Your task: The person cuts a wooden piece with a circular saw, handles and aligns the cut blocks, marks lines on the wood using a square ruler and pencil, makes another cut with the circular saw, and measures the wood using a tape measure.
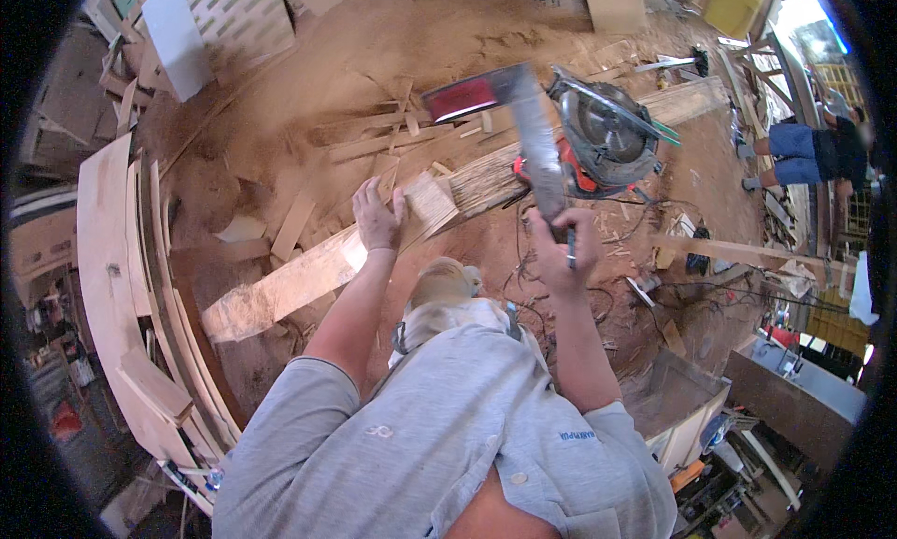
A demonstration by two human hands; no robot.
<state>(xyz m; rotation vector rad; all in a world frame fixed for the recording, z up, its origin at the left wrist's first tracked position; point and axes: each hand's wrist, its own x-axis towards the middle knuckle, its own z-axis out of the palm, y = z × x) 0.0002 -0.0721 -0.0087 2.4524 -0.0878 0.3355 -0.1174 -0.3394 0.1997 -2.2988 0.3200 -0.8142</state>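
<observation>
My right hand [567,251] grips the end of a metal try square [539,142], holding it up over the floor. Its blade points away from me, and its red-faced stock [460,101] extends left at the far end. A thin dark tip shows by my fingers; I cannot make out what it is. Fingers apart, my left hand [377,217] rests at a long wooden beam [290,287], beside a short wood block [432,203] lying on it. Beyond the square, a red and black circular saw [607,128] sits over the beam.
Offcuts [374,142] and sawdust cover the ground past the beam. Tall boards [107,277] lean at my left. Cables [621,235] trail near the saw. A wooden box [687,408] stands near right; a person in blue shorts [794,153] is at far right.
</observation>
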